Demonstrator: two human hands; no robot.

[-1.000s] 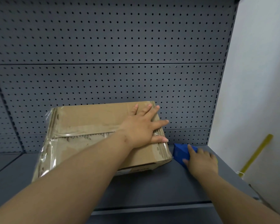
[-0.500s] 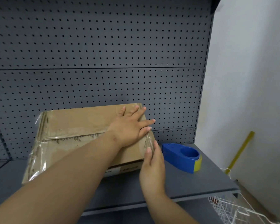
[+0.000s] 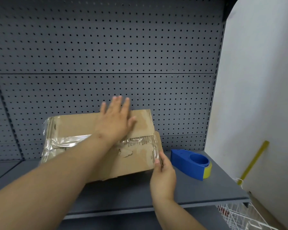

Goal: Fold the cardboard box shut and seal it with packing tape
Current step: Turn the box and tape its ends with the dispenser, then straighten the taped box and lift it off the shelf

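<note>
While the left hand [image 3: 114, 121] lies fingers-apart atop the box [image 3: 73, 125], right hand [image 3: 163, 173] fingers press together against its right edge.

Shelf [image 3: 131, 195] front strip bare: free passage. Cardboard box [image 3: 83, 125] blocks rear left; tape dispenser [image 3: 188, 163] just beside its right. Pegboard [image 3: 106, 47] closes the back, wall [image 3: 259, 80] the right.
</note>
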